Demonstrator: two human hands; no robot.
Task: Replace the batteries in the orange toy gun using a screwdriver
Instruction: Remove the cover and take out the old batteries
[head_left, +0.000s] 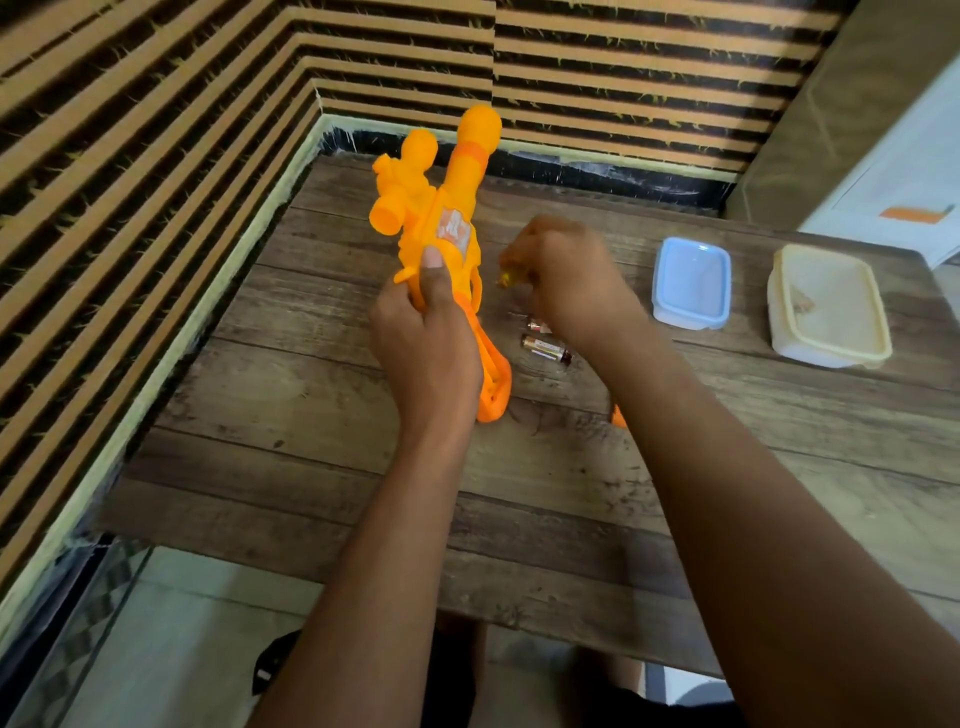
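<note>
The orange toy gun (441, 208) stands tilted on the wooden table (311, 467), muzzle pointing away from me. My left hand (426, 338) grips its middle, thumb pressed on the body just below a pale sticker. My right hand (566, 275) is curled round a small yellowish tool, apparently the screwdriver (506, 279), whose end pokes out toward the gun's side. Two batteries (545, 345) lie on the table just below my right hand. A small orange piece (618, 415) peeks out from behind my right forearm.
A blue lidded plastic box (691, 280) and a larger cream lidded box (828, 306) sit at the right of the table. Striped walls close in on the left and far sides. A glass panel and floor lie below the table's near edge.
</note>
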